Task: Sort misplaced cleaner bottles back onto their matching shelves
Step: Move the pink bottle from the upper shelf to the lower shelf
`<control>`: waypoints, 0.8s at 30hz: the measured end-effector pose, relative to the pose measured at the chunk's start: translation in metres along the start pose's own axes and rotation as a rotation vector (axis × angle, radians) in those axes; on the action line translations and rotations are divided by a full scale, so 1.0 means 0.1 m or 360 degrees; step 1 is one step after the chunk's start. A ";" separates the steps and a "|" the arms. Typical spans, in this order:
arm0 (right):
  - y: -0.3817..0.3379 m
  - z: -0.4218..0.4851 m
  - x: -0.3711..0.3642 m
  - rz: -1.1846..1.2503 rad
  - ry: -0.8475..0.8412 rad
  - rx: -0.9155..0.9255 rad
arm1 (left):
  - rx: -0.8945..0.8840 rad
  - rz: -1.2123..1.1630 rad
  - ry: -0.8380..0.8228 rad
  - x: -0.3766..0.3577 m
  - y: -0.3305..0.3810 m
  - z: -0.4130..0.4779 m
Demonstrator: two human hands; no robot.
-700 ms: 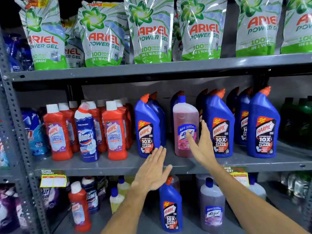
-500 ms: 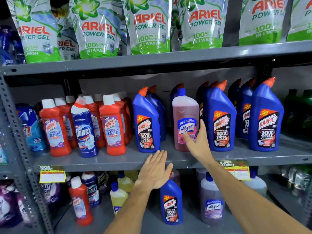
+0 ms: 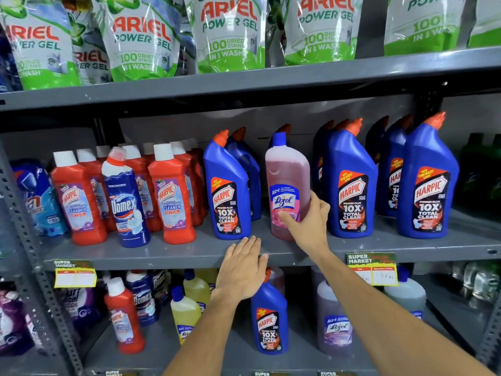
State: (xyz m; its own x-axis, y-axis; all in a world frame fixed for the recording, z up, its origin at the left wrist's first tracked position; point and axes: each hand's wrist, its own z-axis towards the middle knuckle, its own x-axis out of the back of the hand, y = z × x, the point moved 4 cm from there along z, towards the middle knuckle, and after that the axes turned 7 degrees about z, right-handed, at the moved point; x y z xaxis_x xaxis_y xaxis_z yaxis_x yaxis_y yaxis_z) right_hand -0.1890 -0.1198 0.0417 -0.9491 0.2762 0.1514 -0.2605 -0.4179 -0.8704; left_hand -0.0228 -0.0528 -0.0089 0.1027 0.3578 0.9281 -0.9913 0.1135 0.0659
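1. I see the pink bottle [image 3: 286,191] standing upright on the middle shelf [image 3: 173,255], between blue bottles on both sides; its lower right corner is covered by my right hand.
2. My right hand [image 3: 309,221] wraps the pink bottle's lower right side, thumb across the label, fingers curled behind where I can't see them.
3. My left hand [image 3: 241,270] lies open and flat, fingers together, over the shelf's front edge; I can't tell whether it touches.
4. It hides the cap of a blue bottle [image 3: 268,321] on the lower shelf.
5. A white-and-blue bottle [image 3: 125,198] stands among the red bottles [image 3: 170,196] to the left.
6. A lone red bottle [image 3: 123,316] stands on the lower shelf.
7. The green-and-white pouches [image 3: 229,33] up top are cut off by the frame; the dark green bottles [image 3: 479,169] at far right are too dim to read.
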 end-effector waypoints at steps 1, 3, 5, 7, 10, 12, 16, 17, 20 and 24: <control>0.00 0.02 0.00 0.0026 -0.0030 -0.0017 | -0.0001 0.0003 0.0005 0.01 0.00 0.00; 0.02 0.07 0.04 0.0069 -0.0080 -0.0049 | -0.0002 -0.0005 0.0014 0.02 0.00 0.00; 0.03 0.12 0.08 0.0054 -0.0111 -0.0051 | -0.0005 -0.0008 0.0017 0.02 -0.01 0.01; 0.03 0.14 0.13 0.0031 -0.0123 -0.0009 | -0.0004 -0.0002 0.0035 0.02 -0.01 0.01; 0.03 0.10 0.21 0.0068 -0.0081 0.0023 | 0.0003 0.0002 0.0056 0.00 -0.02 0.00; 0.02 0.00 0.28 0.0142 -0.0027 0.0047 | 0.0001 0.0026 0.0076 -0.01 -0.02 0.01; -0.09 -0.26 0.44 0.0319 0.0066 0.0097 | -0.0013 0.0057 0.0160 -0.04 -0.02 0.02; -0.11 -0.32 0.49 0.0366 0.0093 0.0097 | -0.0016 0.0073 0.0192 -0.04 -0.02 0.02; -0.20 -0.56 0.62 0.0438 0.0109 0.0130 | -0.0028 0.0082 0.0260 -0.06 -0.01 0.00; -0.19 -0.95 0.72 0.0432 0.0136 0.0162 | -0.0109 0.0131 0.0456 -0.08 0.01 -0.18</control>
State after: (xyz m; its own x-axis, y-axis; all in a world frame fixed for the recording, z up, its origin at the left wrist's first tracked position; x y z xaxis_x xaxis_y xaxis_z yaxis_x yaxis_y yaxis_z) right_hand -0.2360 -0.0098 0.0247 -0.9692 0.2127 -0.1244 -0.0196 -0.5696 -0.8217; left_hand -0.0233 -0.0387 -0.0226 0.0505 0.6140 0.7877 -0.9905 0.1317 -0.0392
